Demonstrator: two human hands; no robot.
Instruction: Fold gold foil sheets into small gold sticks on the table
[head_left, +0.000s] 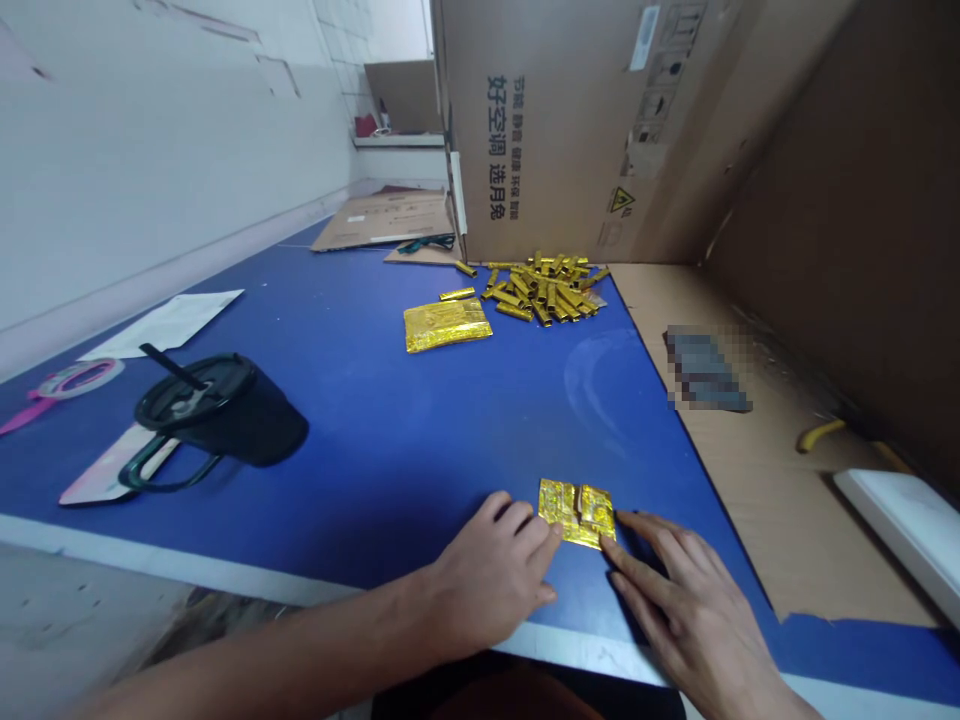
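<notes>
Head view: I see a flat, folded gold-foil rectangle [561, 506], apparently steadied by fingertips: left hand [501, 568] curled, grip unclear; right hand [691, 598] open, fingers extended.

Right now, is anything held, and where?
Gold foil piece: left hand at its near left edge, right hand at its right side; gripped or pressed, can't tell.

Left hand [491, 580] and right hand [694, 600] both bare, fingers [645, 570] slender, left forearm [337, 635] uncovered out to the frame's lower-left edge, black patch [442, 688] at bottom centre too dim to tell whether it's worn.
</notes>
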